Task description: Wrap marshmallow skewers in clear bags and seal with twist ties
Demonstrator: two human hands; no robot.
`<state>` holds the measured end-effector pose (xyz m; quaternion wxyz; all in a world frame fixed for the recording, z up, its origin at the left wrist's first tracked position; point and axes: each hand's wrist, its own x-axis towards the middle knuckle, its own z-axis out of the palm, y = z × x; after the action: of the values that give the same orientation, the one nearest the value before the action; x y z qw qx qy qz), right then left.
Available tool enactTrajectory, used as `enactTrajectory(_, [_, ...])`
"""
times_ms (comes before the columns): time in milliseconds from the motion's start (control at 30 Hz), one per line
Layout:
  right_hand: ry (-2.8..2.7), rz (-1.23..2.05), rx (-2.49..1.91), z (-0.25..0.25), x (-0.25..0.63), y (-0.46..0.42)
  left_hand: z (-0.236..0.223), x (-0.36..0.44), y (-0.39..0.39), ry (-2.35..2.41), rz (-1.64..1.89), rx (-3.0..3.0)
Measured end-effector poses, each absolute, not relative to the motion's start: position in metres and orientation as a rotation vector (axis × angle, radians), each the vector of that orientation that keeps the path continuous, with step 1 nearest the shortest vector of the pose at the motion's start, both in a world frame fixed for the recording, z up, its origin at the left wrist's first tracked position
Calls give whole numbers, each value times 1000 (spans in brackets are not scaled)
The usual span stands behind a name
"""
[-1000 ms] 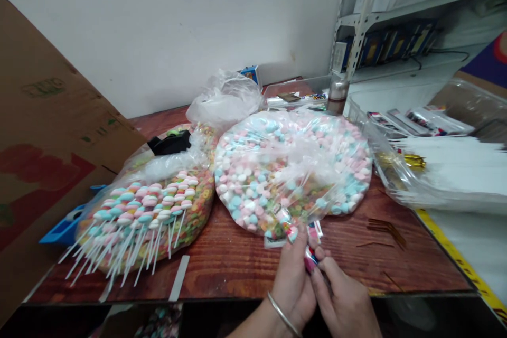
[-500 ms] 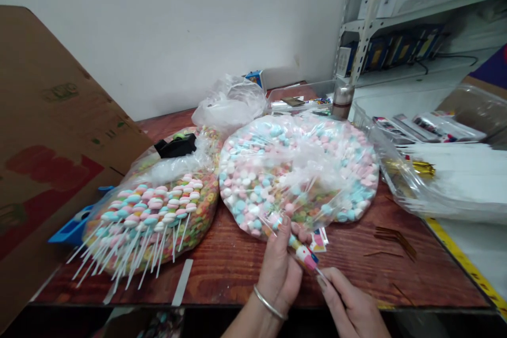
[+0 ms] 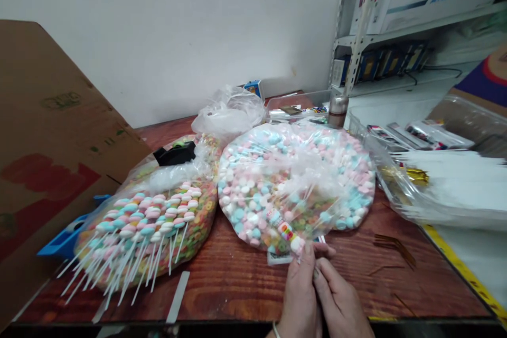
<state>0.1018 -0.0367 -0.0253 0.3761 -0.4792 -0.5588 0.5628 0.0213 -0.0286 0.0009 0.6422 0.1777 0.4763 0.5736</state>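
A candy skewer (image 3: 285,230) in a clear printed wrapper, with marshmallows and coloured rings, points up and left from my hands. My left hand (image 3: 300,288) is closed around its lower end, thumb on top. Pressed against it, my right hand (image 3: 341,296) is closed at the bottom of the skewer; the stick is hidden between the fingers. Behind the skewer lies a large clear bag of pastel marshmallows (image 3: 247,179). Small printed cards (image 3: 279,259) lie partly under the skewer and hands.
Left, several marshmallow sticks (image 3: 146,216) rest on a bag of candy rings (image 3: 204,216), near a black tape dispenser (image 3: 175,154). A cardboard box (image 3: 59,142) and blue dispenser (image 3: 63,237) stand further left. Right are brown twist ties (image 3: 396,248) and a clear tub (image 3: 390,182) with white sleeves.
My hands have come together at the skewer's lower end; my left hand has slid down from its middle. The skewer now shows above the fingers. The view has shifted slightly.
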Motion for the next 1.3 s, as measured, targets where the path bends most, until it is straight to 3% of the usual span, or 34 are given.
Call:
enactTrajectory(133, [-1086, 1458, -1224, -19, 96, -41, 1, 18, -31, 1165, 1275, 570])
enactTrajectory(300, [-465, 1906, -1062, -10, 98, -36, 3, 15, -34, 984, 1183, 523])
enactTrajectory(467, [-339, 2099, -924, -11, 102, -34, 4, 10, -34, 993, 1131, 415])
enactTrajectory(667, [-896, 1532, -1190, -22, 100, -39, -3, 7, -29, 1187, 1201, 623])
enactTrajectory(833, [-418, 2098, -829, -22, 102, -37, -1, -6, -30, 898, 982, 486])
enactTrajectory(1000, [-604, 2351, -632, -24, 100, -40, 1, -16, -30, 861, 866, 527])
enactTrajectory(1100, [-757, 2184, -794, -23, 120, -38, 0, -22, -26, 1014, 906, 564])
enactTrajectory(1167, [-1010, 1849, -1045, -22, 149, -34, 0, -31, -21, 1148, 983, 678])
enactTrajectory(1267, [-1761, 679, -1643, -28, 201, -23, 2, -45, -11, 1340, 1044, 935])
enactTrajectory(1300, [-1818, 532, -1716, -33, 215, -19, 4, -49, -9, 1385, 1022, 1017])
